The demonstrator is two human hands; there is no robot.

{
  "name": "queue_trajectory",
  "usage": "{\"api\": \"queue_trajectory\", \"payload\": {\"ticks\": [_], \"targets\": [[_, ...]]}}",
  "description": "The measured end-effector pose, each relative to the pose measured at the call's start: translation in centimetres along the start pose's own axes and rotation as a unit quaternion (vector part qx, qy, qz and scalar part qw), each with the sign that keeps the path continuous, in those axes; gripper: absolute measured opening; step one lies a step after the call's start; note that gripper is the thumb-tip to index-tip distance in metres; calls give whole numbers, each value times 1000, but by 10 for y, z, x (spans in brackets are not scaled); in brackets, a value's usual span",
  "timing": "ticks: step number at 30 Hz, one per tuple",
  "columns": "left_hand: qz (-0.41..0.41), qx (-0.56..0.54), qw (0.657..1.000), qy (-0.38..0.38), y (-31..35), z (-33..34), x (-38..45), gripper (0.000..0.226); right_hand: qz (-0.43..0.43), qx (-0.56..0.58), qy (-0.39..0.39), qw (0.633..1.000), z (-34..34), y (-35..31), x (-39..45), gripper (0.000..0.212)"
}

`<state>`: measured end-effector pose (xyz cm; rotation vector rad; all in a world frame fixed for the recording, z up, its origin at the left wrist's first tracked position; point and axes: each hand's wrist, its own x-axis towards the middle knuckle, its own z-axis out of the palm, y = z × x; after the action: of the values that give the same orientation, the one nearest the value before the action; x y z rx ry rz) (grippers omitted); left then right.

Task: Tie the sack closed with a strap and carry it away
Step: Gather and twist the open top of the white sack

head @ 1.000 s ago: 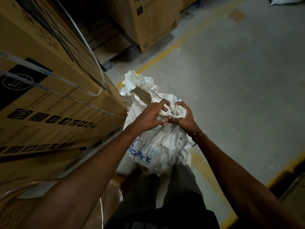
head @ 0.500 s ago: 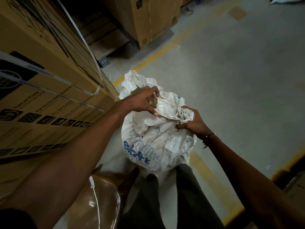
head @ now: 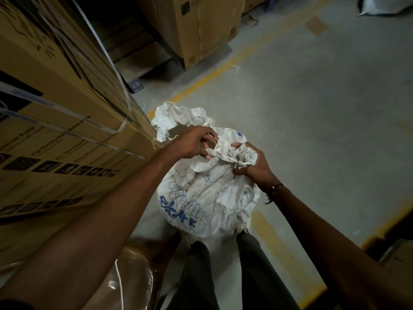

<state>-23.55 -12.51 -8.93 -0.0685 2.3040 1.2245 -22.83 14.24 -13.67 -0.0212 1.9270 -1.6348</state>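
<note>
A white woven sack with blue print stands on the floor between my legs, full and bulging. Its mouth is crumpled and partly gathered at the top. My left hand grips a fold of the mouth cloth on the left side. My right hand holds a bunched handful of the mouth on the right. A loose flap of the sack sticks up behind my left hand. No strap is in either hand.
Tall strapped cardboard cartons stand close on the left. More cartons sit on a pallet at the back. A plastic-wrapped brown object is near my left leg. Yellow floor lines cross the grey concrete floor. Another white sack lies far right.
My left hand left the bunch, reached to the far left rim, and has now drawn that fold back toward my right hand, which keeps its hold on the gathered mouth.
</note>
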Motion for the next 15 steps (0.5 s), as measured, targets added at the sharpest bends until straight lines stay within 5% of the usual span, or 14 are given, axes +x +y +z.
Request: {"api": "queue_trajectory", "payload": {"ticks": [12, 15], "targets": [[109, 83, 983, 120, 1, 3, 9, 32, -50, -39, -16, 998, 30, -9, 57, 53], [127, 79, 975, 162, -8, 10, 0, 37, -43, -26, 1, 999, 33, 2, 68, 62]]}}
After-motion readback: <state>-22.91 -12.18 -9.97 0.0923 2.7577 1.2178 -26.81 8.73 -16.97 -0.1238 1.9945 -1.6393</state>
